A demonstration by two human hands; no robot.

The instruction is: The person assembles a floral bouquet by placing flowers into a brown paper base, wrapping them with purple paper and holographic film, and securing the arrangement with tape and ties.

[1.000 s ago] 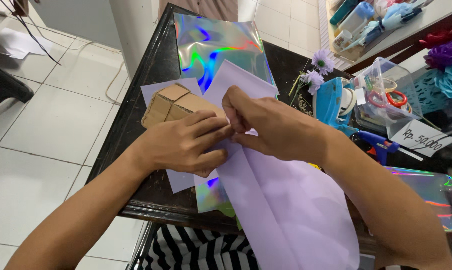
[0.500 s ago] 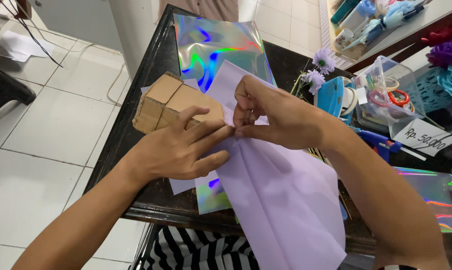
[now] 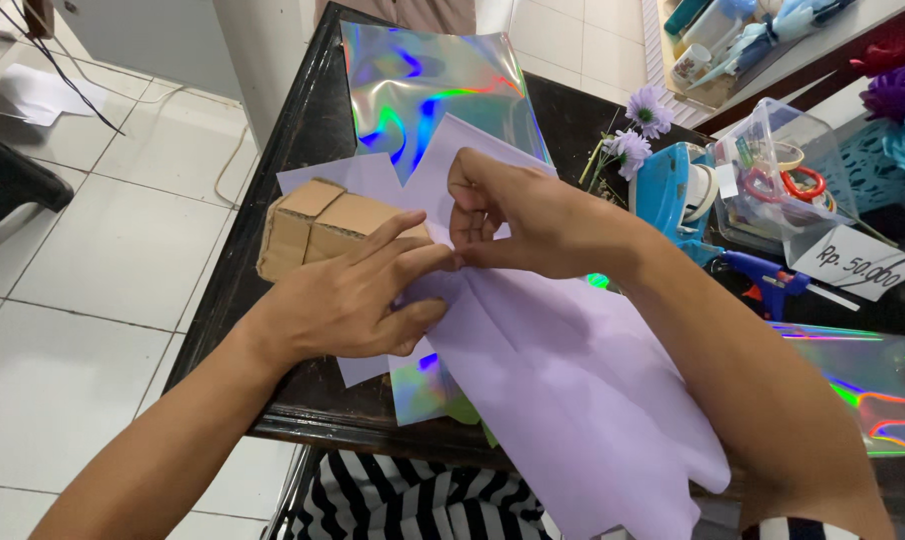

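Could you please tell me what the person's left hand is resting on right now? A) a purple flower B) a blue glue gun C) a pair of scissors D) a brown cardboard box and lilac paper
D: the left hand lies flat across the cardboard box and the lilac paper, while the right hand pinches the paper's fold.

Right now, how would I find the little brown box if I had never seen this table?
Start at the black table, then find the person's left hand. The cardboard box lies under its fingers, half wrapped in lilac paper. It is the only plain brown thing there.
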